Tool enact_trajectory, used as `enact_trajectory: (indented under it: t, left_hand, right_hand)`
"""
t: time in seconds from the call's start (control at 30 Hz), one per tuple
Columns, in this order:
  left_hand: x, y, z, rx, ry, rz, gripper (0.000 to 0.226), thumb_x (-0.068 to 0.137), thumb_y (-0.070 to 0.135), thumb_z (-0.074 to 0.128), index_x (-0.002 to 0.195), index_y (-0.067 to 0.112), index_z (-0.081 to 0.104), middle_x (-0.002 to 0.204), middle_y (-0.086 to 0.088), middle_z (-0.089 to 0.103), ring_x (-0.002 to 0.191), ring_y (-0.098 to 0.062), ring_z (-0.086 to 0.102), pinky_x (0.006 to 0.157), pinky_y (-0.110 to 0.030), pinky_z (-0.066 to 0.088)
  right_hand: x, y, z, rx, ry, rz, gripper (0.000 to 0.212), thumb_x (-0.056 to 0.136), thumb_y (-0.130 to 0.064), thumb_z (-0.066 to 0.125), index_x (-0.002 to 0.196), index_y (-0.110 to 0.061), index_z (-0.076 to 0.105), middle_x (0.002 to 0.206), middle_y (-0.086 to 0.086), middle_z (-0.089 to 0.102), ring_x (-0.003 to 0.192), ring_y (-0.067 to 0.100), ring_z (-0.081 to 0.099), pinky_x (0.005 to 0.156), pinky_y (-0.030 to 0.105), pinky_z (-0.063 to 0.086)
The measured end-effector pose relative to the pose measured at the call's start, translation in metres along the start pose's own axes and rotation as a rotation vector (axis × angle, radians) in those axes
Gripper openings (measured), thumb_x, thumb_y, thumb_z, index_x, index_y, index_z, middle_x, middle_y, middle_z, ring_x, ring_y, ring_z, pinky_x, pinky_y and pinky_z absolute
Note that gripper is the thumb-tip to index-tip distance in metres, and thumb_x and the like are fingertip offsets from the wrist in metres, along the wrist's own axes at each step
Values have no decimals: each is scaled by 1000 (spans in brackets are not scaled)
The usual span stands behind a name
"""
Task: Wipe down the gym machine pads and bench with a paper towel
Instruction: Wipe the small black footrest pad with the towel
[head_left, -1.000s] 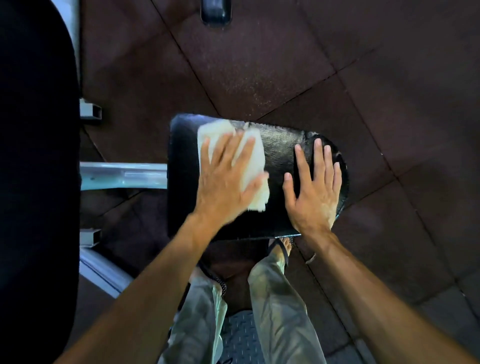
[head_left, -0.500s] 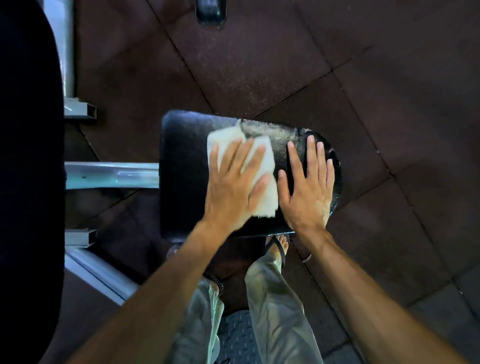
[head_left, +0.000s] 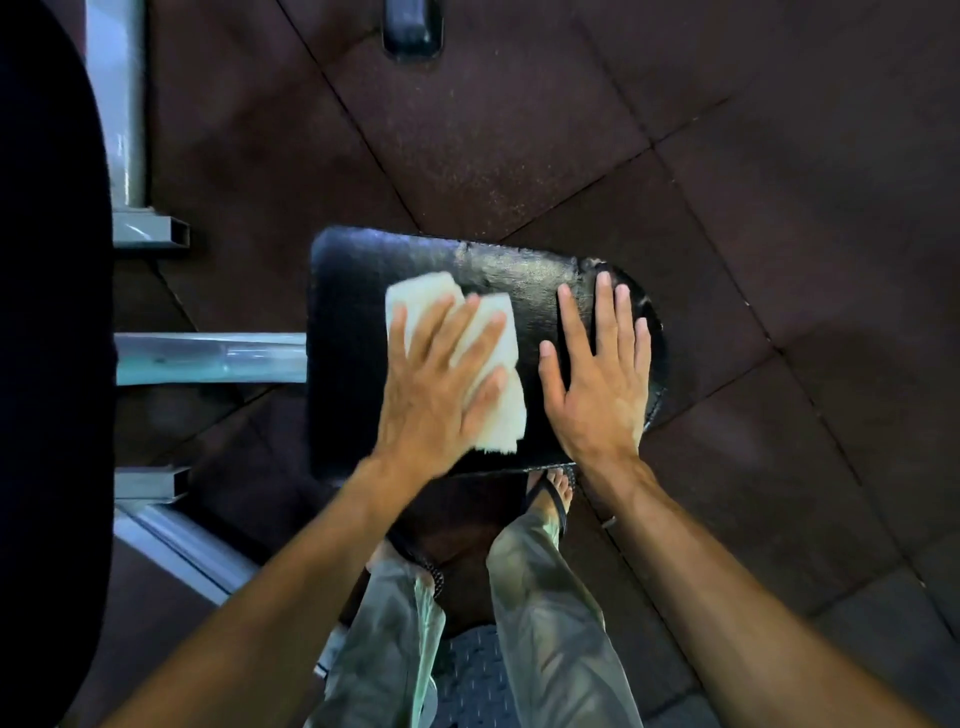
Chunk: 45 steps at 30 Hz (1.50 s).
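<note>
Here, left hand (head_left: 441, 379) lies flat, palm down, fingers spread and extended toward 12 o'clock, pressing a white paper towel (head_left: 493, 364) onto the black seat pad (head_left: 353, 322). Nothing gripped; the hand is splayed wide on top of the towel, which shows past the fingertips at 12 and past the thumb side at 3 o'clock. Slight blur on this hand.

Right hand (head_left: 597, 374) also flat and unclenched, palm on the pad just beside the towel at its 3 o'clock, fingers pointing to 12, reaching the rounded end of the pad. Both forearms come in from 6 o'clock.

Pad surface looks worn and glossy toward its 12 o'clock edge. A pale metal frame tube (head_left: 208, 358) runs off the pad at 9 o'clock toward a large dark backrest pad (head_left: 47, 364) filling the left edge. Below the pad at 6 o'clock: legs in grey-green trousers (head_left: 545, 597), a sandalled foot (head_left: 550, 493). Dark rubber floor tiles (head_left: 727, 260) all around; a small black object (head_left: 413, 28) at 12 o'clock, unidentifiable.
</note>
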<state>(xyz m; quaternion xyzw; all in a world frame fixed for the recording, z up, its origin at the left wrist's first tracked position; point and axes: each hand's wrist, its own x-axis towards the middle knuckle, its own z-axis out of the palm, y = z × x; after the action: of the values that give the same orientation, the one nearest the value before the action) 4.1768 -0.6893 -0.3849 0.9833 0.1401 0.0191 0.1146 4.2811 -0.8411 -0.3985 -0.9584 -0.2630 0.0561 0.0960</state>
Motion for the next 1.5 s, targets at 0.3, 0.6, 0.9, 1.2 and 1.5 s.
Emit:
enact_trajectory:
  t: [0.3, 0.6, 0.9, 1.2, 1.5]
  left_hand:
    - [24, -19, -3, -6, 50, -92, 47, 100, 42, 42, 140, 19, 53, 148, -10, 48, 140, -32, 40, 116, -59, 23]
    - [4, 42, -6, -246, -43, 50, 52, 100, 37, 44, 147, 14, 42, 154, -12, 38, 146, -29, 31, 120, -56, 16]
    - [-30, -40, -2, 24, -117, -256, 58, 103, 44, 25, 156, 20, 18, 165, -11, 9, 154, -25, 6, 124, -50, 14]
    - [-31, -39, 2, 37, -112, -289, 59, 103, 43, 28, 157, 23, 15, 166, -8, 6, 154, -24, 3, 125, -47, 11]
    - [-32, -42, 1, 36, -107, -273, 58, 103, 46, 24, 156, 24, 16, 166, -8, 7, 154, -23, 5, 125, -46, 12]
  right_hand:
    - [0, 4, -10, 121, -63, -26, 54, 103, -42, 37, 154, -28, 26, 166, 7, 10, 154, 23, 3, 124, 43, 6]
    - [1, 9, -59, 793, 0, 215, 43, 102, -9, 41, 145, -11, 46, 151, 1, 46, 143, 8, 36, 119, 20, 25]
    - [-31, -91, -17, 182, -128, 93, 66, 97, -56, 37, 155, -29, 21, 165, 7, 12, 153, 27, 6, 121, 56, 12]
    - [-16, -21, -15, -78, -55, 266, 66, 99, -56, 35, 156, -31, 14, 164, 10, 15, 151, 32, 16, 116, 61, 24]
    - [-35, -37, -11, -129, -152, -244, 64, 101, -51, 33, 156, -26, 14, 164, 9, 18, 152, 33, 15, 117, 53, 25]
